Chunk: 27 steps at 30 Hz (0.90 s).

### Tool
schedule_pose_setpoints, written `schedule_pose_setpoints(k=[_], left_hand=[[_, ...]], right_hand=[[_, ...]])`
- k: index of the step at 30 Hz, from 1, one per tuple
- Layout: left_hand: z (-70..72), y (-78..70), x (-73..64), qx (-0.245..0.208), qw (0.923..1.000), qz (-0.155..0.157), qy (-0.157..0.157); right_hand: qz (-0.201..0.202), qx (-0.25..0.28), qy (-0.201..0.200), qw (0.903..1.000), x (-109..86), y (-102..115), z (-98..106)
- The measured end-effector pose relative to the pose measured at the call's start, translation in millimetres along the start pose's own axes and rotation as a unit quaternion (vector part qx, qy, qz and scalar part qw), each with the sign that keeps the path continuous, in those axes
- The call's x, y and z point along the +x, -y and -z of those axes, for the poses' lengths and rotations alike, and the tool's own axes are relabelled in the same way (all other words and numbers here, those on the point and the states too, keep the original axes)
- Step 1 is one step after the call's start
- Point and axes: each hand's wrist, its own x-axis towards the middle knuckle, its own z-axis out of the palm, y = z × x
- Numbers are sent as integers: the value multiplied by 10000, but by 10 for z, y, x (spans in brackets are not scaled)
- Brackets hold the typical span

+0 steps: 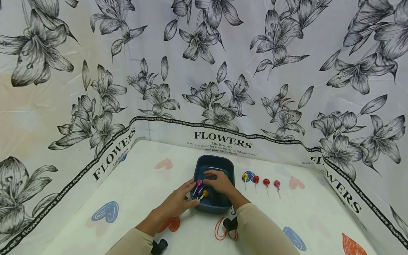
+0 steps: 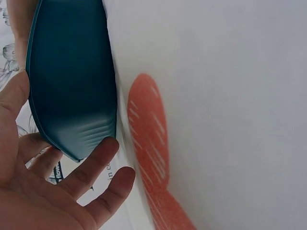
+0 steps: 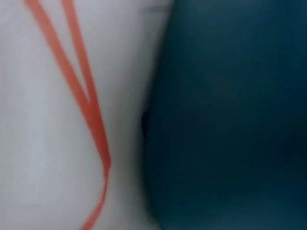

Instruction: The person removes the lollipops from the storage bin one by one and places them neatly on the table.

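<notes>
A dark blue plastic bin (image 1: 213,209) stands on the table with a few wrapped lollipops inside at its left, among them a pink one (image 1: 199,182) and a yellow one (image 1: 205,193). My left hand (image 1: 176,202) touches the bin's left side with spread fingers. In the left wrist view its thumb (image 2: 14,93) is against the rim, while the lower fingers lie along the outer wall (image 2: 72,72). Over the bin's inside is my right hand (image 1: 220,181), fingers loosely bent beside the pink lollipop, nothing visible between them. The right wrist view shows only the blurred bin wall (image 3: 230,115).
Right of the bin several lollipops lie in a row: yellow (image 1: 245,176), red (image 1: 256,179), another red (image 1: 266,182) and pink (image 1: 277,183). The white tablecloth (image 1: 134,198) has printed hearts. A flower-printed curtain (image 1: 223,117) encloses the back and sides.
</notes>
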Motion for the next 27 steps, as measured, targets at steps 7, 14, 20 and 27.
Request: schedule_pose_setpoints(k=[7,14,20,27], left_hand=[[7,-12,-4,85,9996,-232,-100],[-4,-5,-6,6,9999,-110,-65],[-12,8,-17,-63,9999,-120,-36],[-5,-15,-22,-107,9998,-166,-72]], right_hand=[[-281,-626,59,9976,64,-42,2],[-395,-870,319,9949,90,-53,-12],[-297,-1081,356,9931,90,-52,-45],[-221,-1183,287,9923,97,-64,-62]])
